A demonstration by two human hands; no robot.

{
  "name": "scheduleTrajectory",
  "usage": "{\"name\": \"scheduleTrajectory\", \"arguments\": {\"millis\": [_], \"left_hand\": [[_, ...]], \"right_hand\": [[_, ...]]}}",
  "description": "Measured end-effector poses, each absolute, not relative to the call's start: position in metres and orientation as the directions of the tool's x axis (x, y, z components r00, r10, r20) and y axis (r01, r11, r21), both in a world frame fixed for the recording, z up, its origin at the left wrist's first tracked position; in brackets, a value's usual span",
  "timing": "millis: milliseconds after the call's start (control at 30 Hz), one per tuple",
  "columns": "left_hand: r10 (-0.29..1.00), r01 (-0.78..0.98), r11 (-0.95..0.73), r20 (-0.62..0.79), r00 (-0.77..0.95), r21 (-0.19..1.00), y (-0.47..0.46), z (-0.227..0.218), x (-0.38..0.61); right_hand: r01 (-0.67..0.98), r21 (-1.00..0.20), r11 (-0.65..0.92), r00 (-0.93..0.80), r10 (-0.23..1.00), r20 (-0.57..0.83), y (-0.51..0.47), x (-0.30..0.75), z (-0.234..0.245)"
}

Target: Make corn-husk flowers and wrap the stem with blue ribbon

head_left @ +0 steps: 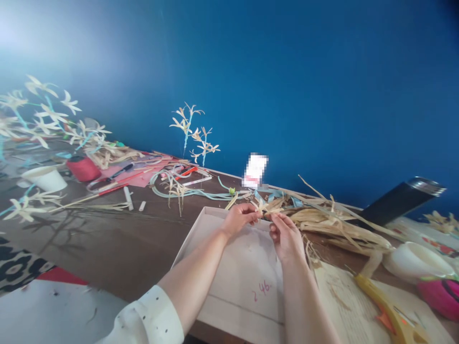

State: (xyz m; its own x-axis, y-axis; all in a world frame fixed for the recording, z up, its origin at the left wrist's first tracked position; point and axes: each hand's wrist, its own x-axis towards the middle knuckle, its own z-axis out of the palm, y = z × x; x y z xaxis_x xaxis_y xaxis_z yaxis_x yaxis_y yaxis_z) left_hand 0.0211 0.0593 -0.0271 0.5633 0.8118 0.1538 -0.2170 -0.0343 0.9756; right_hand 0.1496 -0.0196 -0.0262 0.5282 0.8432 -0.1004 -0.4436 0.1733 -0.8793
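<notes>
Two bare hands meet over the far edge of a pale box [247, 267], working at one small husk-coloured flower [264, 207]. The left hand [241, 217], reaching out from a white dotted sleeve [148, 313], pinches the flower's left side between thumb and fingers; the right hand [287, 236] grips its right side the same way, its other fingers curled in. The flower sits between the fingertips, just in front of a pixelated white patch [255, 171] by the blue wall [304, 95]. Red handwritten figures mark the box, which lies near the front of the brown desk [96, 243]. Right of the hands spreads a heap of dry husk strips [333, 227] — a black bottle [398, 203] leans beyond it — and nearer are a yellow tool [387, 306] on a sheet of paper and a white round container [418, 260]. Left of the box are loops of pale cord [193, 195], a red spool [83, 168], a white cup [46, 179] and a blurred cluster of finished-looking blossoms [50, 112] on blue stems. Two similar sprays [186, 125] stand against the wall.
</notes>
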Motion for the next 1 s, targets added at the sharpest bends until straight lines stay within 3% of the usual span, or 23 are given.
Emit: {"name": "scheduleTrajectory", "arguments": {"millis": [467, 833, 1000], "left_hand": [[0.833, -0.211, -0.134, 0.225, 0.506, 0.968, 0.0549, -0.0298, 0.023], [0.865, -0.17, -0.081, 0.154, 0.478, 0.982, 0.0539, -0.0264, 0.0239], [0.878, -0.166, -0.052, 0.125, 0.463, 0.985, 0.0571, -0.0274, 0.0218]], "right_hand": [[-0.442, -0.879, 0.176, 0.516, 0.852, -0.089, -0.0191, 0.1476, -0.0258], [-0.445, -0.878, 0.18, 0.509, 0.857, -0.082, -0.0205, 0.1458, -0.0238], [-0.444, -0.864, 0.239, 0.607, 0.789, -0.093, -0.0204, 0.1523, -0.0212]]}}
